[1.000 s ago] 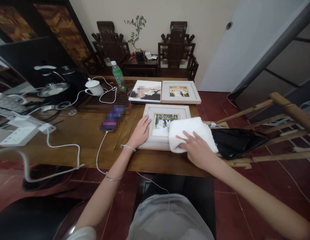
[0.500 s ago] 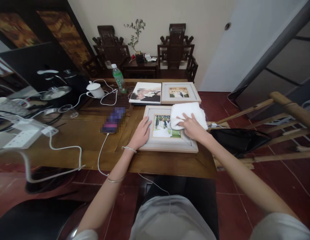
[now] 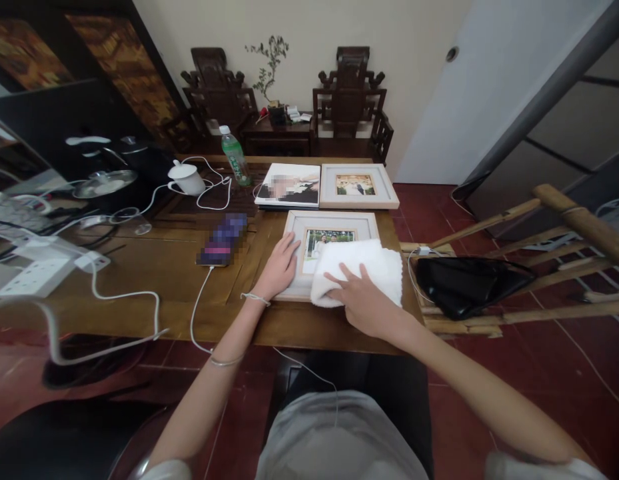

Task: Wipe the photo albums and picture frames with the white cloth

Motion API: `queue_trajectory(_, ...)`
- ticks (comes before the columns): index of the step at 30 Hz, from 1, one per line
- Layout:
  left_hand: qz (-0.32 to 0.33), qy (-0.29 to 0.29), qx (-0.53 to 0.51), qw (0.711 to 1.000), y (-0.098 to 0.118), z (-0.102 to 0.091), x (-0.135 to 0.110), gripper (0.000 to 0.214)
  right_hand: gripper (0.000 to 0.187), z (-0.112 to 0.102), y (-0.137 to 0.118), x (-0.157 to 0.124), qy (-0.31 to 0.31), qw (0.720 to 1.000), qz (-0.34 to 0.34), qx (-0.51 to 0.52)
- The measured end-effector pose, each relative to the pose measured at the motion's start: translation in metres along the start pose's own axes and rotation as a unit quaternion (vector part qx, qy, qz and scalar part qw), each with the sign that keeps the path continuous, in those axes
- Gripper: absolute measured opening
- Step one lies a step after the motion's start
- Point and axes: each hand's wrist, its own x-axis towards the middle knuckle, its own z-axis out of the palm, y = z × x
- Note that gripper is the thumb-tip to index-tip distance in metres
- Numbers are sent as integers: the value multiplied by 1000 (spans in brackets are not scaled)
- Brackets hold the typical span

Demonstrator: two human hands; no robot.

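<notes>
A pale wooden picture frame (image 3: pixel 329 223) with a photo lies flat near the front edge of the wooden table (image 3: pixel 154 280). My left hand (image 3: pixel 280 267) rests flat on the frame's left side, fingers stretched out. My right hand (image 3: pixel 362 301) presses a folded white cloth (image 3: pixel 359 267) onto the lower half of the frame, fingers spread on top of it. The cloth hides most of the photo and the frame's near edge.
Behind lie a second framed photo (image 3: pixel 356 186) and a photo book (image 3: pixel 289 185). A phone (image 3: pixel 224 239) on a white cable, a white cup (image 3: pixel 186 177), a green bottle (image 3: pixel 234 154) and a power strip (image 3: pixel 32 273) sit to the left. A black bag (image 3: pixel 462 283) lies on bamboo poles at right.
My right hand has slid the cloth from the frame's upper right corner down to its lower part. My left hand has stayed on the frame's left side.
</notes>
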Motion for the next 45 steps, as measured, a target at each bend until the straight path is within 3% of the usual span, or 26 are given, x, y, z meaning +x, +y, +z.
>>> queue_trajectory(4,0,-6,1,1000,0,0,0,40,52,14,-4,27,47,999,-16,-14)
queue_trajectory(7,0,-12,2,1000,-1,0,1,40,48,18,0,45,85,996,15,-23)
queue_trajectory(11,6,-3,-5,1000,-2,2,1,41,45,8,19,78,146,985,75,-56)
queue_trajectory(14,5,2,-8,1000,-3,2,0,41,45,6,38,109,224,968,69,-92)
queue_trajectory(19,10,4,-14,1000,-4,1,-1,41,39,18,56,136,185,976,56,-106)
queue_trajectory(23,5,0,-12,1000,-4,2,-1,40,44,17,67,124,156,975,100,-121)
queue_trajectory(29,3,1,-12,1000,-3,3,-1,40,50,3,104,76,109,971,162,-139)
queue_trajectory(32,8,1,-9,1000,-3,3,-1,40,52,2,110,55,95,969,177,-144)
queue_trajectory(35,9,4,-12,1000,-4,2,-1,40,53,2,93,37,70,975,163,-136)
queue_trajectory(40,3,2,-9,1000,-3,1,-1,40,50,-7,37,4,-12,992,99,-75)
queue_trajectory(45,0,-2,-6,1000,-1,0,-1,39,53,-14,1,-14,-14,1000,6,-27)
